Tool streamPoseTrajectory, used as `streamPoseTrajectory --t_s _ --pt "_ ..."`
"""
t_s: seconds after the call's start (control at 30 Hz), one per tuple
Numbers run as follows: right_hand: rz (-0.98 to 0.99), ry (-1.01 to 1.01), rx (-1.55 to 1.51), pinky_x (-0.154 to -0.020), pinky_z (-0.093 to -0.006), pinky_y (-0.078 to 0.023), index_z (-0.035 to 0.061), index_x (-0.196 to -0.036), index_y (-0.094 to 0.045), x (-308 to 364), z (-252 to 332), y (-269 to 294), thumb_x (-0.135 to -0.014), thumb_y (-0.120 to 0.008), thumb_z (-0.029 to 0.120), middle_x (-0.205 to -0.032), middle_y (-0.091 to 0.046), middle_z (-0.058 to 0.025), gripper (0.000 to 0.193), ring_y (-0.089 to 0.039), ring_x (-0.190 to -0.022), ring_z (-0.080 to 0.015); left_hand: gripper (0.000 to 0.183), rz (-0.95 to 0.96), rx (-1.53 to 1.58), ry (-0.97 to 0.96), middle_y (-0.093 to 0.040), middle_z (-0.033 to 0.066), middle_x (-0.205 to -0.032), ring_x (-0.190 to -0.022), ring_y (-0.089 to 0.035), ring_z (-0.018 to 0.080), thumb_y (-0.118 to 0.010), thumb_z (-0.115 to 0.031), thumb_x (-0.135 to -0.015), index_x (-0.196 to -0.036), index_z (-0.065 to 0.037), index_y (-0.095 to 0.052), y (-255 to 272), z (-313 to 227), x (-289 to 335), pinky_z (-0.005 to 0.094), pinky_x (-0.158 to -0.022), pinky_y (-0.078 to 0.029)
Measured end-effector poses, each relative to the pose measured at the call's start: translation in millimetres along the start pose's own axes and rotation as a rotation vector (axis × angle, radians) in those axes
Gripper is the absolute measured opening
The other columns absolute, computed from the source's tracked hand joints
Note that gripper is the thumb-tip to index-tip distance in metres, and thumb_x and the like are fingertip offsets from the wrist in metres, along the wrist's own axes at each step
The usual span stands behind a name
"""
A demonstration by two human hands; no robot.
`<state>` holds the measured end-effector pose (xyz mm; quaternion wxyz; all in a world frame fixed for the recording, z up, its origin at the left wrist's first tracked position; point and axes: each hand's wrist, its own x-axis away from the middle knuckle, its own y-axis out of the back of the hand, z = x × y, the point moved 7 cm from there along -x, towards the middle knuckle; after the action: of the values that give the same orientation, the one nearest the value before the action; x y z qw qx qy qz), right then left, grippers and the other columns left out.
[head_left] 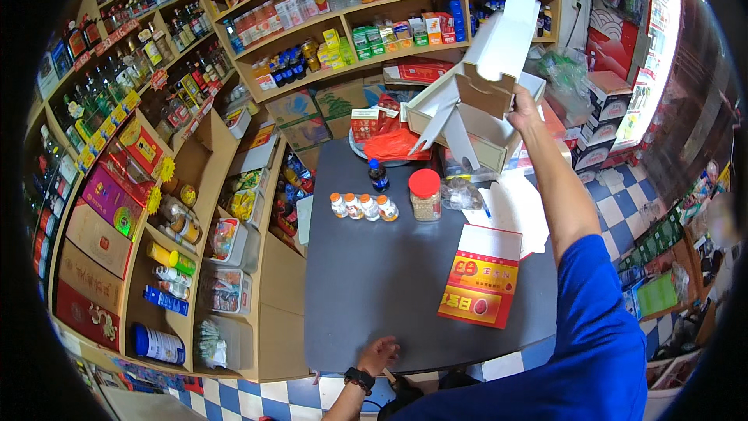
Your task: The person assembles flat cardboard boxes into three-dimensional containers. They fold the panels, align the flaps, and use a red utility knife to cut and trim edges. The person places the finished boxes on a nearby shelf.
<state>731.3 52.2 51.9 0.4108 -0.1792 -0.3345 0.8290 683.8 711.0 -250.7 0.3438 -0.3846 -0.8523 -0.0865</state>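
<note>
At the far right of the dark grey table (374, 281), my right hand (527, 111) grips the edge of an open cardboard box (485, 93), white and brown with its flaps standing out. My left hand (379, 355), a dark watch on its wrist, rests at the near table edge with fingers loosely apart and nothing in them. Nearest the right arm lie white sheets (514, 206) and a red and yellow flat carton (479, 281). Mid-table stand a red-lidded jar (425, 196), a small dark bottle (378, 177) and several little bottles with white caps (365, 207).
Behind the table, wooden shelves (421, 4) hold many drinks and boxes; more shelving (269, 304) runs along the left. A red plastic bag (396, 146) lies at the table's back. Stacked cartons (604, 121) stand to the right, above a blue and white checked floor (623, 199).
</note>
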Motion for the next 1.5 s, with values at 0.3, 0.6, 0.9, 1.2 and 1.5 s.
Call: streamPoseTrajectory --t_s 0.3,0.6,0.9,1.2,1.5 --pt "0.596 -0.230 -0.032 -0.101 -0.0418 -0.051 -0.0029 -0.142 -0.041 217.4 -32.6 -92.4 -0.089 -0.067 0.018 -0.130 -0.059 -0.0197 0.063 -0.061 -0.117 -0.0322 0.054 -0.198 0.059 -0.704 -0.061 0.0097 -0.127 -0.109 -0.061 0.0196 -0.050 -0.041 -0.103 -0.144 -0.007 -0.044 30.7 -213.5 56.8 0.0330 -0.090 -0.051" --pt "0.729 -0.363 0.651 -0.092 -0.0299 -0.046 -0.0004 -0.127 -0.057 345.2 -230.0 -59.6 -0.098 -0.061 0.023 -0.114 -0.066 -0.0063 0.038 -0.059 -0.102 -0.0121 0.071 -0.446 -0.005 -0.715 -0.058 0.0152 -0.128 -0.114 -0.059 0.0245 -0.069 -0.009 -0.089 -0.147 -0.001 -0.029 25.5 -181.7 68.8 0.0385 -0.096 -0.047" --pt "0.694 -0.276 1.121 -0.089 -0.0325 -0.046 -0.0012 -0.119 -0.060 380.0 -331.1 11.7 -0.096 -0.059 0.021 -0.103 -0.069 -0.0134 0.032 -0.062 -0.096 -0.0202 0.069 -0.661 0.022 -0.617 -0.060 0.0194 -0.120 -0.104 -0.064 0.0249 -0.064 -0.001 -0.086 -0.144 0.001 -0.027 57.0 -30.3 35.6 0.0371 -0.088 -0.053" --pt "0.901 -0.347 1.345 -0.082 -0.0374 -0.048 0.0020 -0.121 -0.060 390.5 -363.0 -11.9 -0.094 -0.061 0.028 -0.100 -0.069 -0.0155 0.038 -0.063 -0.089 -0.0238 0.045 -0.556 0.466 -0.346 -0.063 0.0166 -0.115 -0.100 -0.064 0.0282 -0.065 -0.003 -0.089 -0.131 0.000 -0.047 67.4 25.1 31.6 0.0400 -0.083 -0.054" --pt "0.991 -0.624 1.245 -0.102 -0.0340 -0.043 -0.0030 -0.138 -0.046 416.7 -353.6 -54.2 -0.090 -0.066 0.021 -0.127 -0.060 -0.0173 0.057 -0.057 -0.115 -0.0249 0.041 -0.510 0.808 -0.367 -0.059 0.0136 -0.125 -0.107 -0.063 0.0307 -0.057 0.000 -0.096 -0.134 -0.006 -0.044 74.9 37.6 38.2 0.0468 -0.088 -0.056"
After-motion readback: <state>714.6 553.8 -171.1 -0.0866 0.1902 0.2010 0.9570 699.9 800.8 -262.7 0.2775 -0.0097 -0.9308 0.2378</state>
